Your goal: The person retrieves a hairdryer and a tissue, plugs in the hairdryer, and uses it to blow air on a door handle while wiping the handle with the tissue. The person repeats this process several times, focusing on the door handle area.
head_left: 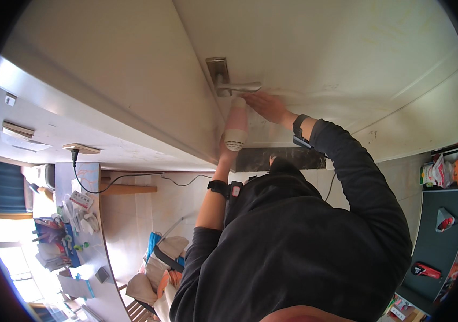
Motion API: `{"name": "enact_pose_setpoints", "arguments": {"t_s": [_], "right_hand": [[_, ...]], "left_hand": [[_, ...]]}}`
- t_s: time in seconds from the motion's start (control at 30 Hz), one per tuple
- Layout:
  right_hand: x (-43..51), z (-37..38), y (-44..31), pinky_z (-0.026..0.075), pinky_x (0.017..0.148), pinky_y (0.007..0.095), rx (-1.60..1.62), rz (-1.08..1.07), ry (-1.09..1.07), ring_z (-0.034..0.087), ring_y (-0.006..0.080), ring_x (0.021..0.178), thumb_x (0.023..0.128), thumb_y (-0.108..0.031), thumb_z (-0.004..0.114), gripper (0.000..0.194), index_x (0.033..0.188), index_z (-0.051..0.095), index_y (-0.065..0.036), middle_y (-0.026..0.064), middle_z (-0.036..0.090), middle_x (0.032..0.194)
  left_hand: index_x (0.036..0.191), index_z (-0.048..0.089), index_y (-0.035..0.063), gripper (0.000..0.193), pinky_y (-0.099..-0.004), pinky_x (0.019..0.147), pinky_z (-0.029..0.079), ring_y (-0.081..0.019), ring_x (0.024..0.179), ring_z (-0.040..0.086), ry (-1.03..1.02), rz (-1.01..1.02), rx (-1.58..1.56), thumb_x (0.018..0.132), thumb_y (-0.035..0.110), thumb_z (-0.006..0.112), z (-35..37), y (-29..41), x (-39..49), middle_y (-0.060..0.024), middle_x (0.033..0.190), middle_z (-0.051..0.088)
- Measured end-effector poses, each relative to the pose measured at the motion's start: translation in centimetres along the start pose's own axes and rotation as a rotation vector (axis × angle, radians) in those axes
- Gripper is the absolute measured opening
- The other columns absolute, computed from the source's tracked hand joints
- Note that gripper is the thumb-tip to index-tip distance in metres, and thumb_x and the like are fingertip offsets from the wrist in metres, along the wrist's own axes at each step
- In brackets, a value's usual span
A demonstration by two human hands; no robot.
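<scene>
My left hand is wrapped around a pink and white hair dryer, mostly hidden behind its vented rear end. The dryer's front points at the white door, just below the metal lever handle. Beside the nozzle, my right hand lies flat near the door surface, fingertips close under the lever; whether it touches the door cannot be told. It holds nothing that shows. Both wrists wear dark straps with small devices.
The door frame runs along the left. A black cord hangs from a wall socket beside a cluttered desk. A chair piled with clothes stands behind at left; a dark shelf with small items is at right.
</scene>
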State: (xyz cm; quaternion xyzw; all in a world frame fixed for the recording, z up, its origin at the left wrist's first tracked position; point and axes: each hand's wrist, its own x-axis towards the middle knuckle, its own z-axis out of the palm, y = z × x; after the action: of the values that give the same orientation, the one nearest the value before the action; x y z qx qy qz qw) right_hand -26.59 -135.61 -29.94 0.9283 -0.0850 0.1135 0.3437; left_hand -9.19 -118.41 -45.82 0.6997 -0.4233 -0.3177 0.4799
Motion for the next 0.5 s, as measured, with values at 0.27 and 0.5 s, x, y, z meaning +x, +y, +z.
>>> {"name": "enact_pose_setpoints", "arguments": {"t_s": [0.27,0.5], "right_hand": [[-1.1,-0.2,1.4,0.014,0.112,0.0315,-0.025,0.003,0.05,0.02,0.0113,0.135,0.083,-0.02,0.045,0.059,0.139,0.029,-0.012,-0.0038,0.026,0.146],[-1.4,-1.3,0.7,0.018,0.111,0.0318,0.101,0.092,0.0,0.021,0.011,0.134,0.079,-0.022,0.049,0.064,0.139,0.03,-0.012,-0.0036,0.028,0.145]], "left_hand": [[0.118,0.047,0.0026,0.056,-0.0338,0.083,0.048,-0.0251,0.102,0.057,-0.044,-0.02,-0.339,0.07,0.018,0.071,0.3,-1.5,0.5,-0.0137,0.109,0.059],[0.108,0.052,-0.0019,0.043,-0.0357,0.074,0.051,-0.0232,0.091,0.061,0.058,0.176,-0.022,0.074,0.016,0.071,0.2,0.8,-0.3,-0.0113,0.103,0.061]]}}
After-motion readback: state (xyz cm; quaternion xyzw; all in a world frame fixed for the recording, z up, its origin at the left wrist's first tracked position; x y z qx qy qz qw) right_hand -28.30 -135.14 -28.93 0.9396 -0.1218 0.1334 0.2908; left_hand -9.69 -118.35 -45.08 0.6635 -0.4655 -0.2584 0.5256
